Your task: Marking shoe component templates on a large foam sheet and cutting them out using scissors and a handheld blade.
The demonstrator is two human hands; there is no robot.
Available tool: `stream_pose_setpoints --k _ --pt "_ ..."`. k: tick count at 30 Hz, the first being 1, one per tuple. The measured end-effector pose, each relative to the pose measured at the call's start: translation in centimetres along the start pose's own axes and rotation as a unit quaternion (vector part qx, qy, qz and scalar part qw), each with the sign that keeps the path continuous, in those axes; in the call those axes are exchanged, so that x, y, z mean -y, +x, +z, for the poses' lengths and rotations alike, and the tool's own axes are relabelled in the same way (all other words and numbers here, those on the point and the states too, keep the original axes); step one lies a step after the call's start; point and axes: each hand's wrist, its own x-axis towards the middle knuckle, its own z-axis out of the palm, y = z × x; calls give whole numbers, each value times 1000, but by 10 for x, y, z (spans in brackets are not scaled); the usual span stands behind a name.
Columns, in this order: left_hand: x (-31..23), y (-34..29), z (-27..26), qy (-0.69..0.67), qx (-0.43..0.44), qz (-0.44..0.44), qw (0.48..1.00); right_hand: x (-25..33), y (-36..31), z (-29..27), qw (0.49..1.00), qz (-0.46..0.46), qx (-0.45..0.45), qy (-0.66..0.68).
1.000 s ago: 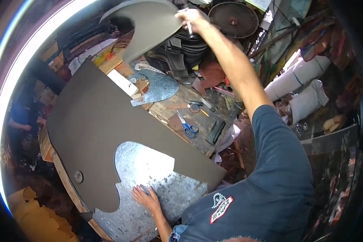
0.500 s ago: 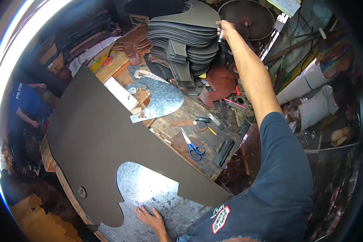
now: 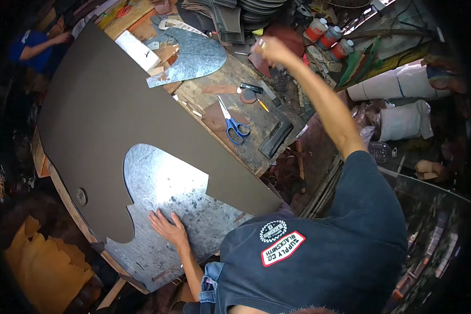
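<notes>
Beside the brown sheet (image 3: 104,115): scissors (image 3: 228,118), pencil (image 3: 263,106)

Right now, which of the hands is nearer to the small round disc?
The left. The left hand lies on the grey sheet, to the right of the disc; the right hand is much farther, past the scissors.

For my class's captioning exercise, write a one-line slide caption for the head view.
Left hand resting on a mottled grey surface beside a dark sheet, right hand extended beyond blue-handled scissors.
</notes>
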Motion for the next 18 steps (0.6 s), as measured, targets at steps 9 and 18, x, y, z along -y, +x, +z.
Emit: stream_pose_setpoints --k 9,18 --pt "6 -4 5 -7 -7 1 1000 -48 -15 90 964 -54 8 -259" --pt "6 -8 0 -12 -3 -8 1000 26 -29 158 921 -232 43 -309"
